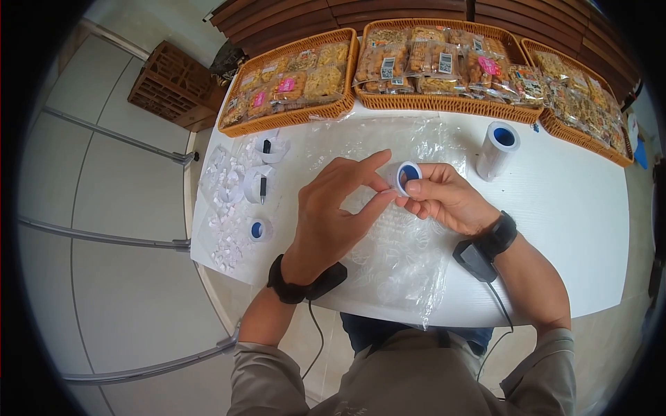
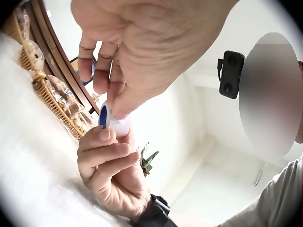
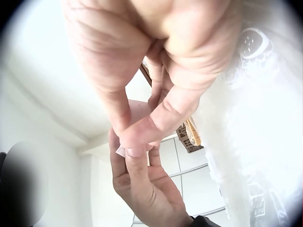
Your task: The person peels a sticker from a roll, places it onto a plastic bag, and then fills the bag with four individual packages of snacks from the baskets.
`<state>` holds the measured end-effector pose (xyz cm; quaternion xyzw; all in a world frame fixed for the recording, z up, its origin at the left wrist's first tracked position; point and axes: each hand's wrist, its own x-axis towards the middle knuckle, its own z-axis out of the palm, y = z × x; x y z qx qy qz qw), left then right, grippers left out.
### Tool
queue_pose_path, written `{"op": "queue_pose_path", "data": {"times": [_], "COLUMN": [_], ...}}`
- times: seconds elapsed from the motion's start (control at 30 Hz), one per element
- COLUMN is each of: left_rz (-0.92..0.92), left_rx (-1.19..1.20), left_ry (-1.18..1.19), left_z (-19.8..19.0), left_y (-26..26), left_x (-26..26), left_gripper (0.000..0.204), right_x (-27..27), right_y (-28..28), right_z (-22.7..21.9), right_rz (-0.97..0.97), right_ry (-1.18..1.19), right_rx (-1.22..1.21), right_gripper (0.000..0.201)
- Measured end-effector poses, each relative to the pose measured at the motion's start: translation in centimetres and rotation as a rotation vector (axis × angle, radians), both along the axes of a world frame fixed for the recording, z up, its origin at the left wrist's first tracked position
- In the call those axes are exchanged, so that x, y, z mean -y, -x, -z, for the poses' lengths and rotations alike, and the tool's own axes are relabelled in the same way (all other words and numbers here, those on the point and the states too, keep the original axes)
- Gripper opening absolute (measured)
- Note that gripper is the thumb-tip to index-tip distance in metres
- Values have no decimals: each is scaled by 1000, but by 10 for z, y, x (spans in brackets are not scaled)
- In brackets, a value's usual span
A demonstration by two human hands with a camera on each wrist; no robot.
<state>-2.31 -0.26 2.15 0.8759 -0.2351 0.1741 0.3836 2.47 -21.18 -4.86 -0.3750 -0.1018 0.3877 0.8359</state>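
Note:
My right hand (image 1: pixel 447 197) holds a small white roll with a blue core (image 1: pixel 409 179), fingers and thumb around it, above the table's middle. Thumb and index finger of my left hand (image 1: pixel 331 201) meet at the roll's left side, pinching its loose edge. A small pale tab (image 3: pixel 120 151) shows between the fingertips in the right wrist view. The other left fingers are loosely bent away from the roll, as the left wrist view shows. Beneath both hands lies clear plastic film (image 1: pixel 388 256) with white print.
Wicker baskets (image 1: pixel 288 118) of packaged snacks line the back. A taller white cylinder with a blue core (image 1: pixel 498 152) stands at right. At left lie paper scraps (image 1: pixel 225 239), curled white strips (image 1: pixel 276 149), black pens (image 1: pixel 263 188) and another small roll (image 1: pixel 261 229).

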Motion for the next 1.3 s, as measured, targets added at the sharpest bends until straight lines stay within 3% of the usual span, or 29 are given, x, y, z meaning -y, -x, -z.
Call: {"op": "queue_pose_path", "data": {"times": [0.17, 0.27, 0.37, 0.7, 0.9, 1.0, 1.3], "left_rz": [42, 192, 251, 167, 49, 33, 87], "left_rx": [1, -22, -301, -350, -310, -366, -624], "left_ry": [-164, -113, -73, 31, 106, 204, 409], "left_z": [-11, -6, -4, 5, 18, 20, 12], "left_y": [-8, -16, -16, -12, -13, -13, -16], "left_x": [-8, -12, -17, -17, -12, -10, -14], "left_gripper": [49, 48, 44, 40, 38, 37, 37], "right_x": [2, 1, 2, -2, -9, -12, -12], "right_y": [0, 0, -1, 2, 8, 10, 11], "right_z": [0, 0, 1, -1, -5, -1, 8], "right_rz": [-39, -72, -89, -52, 188, 218, 187], "right_ry": [11, 9, 20, 15, 46, 32, 38], "right_rx": [18, 21, 46, 60, 268, 291, 390], "right_gripper": [27, 27, 27, 33, 46, 51, 25]}}
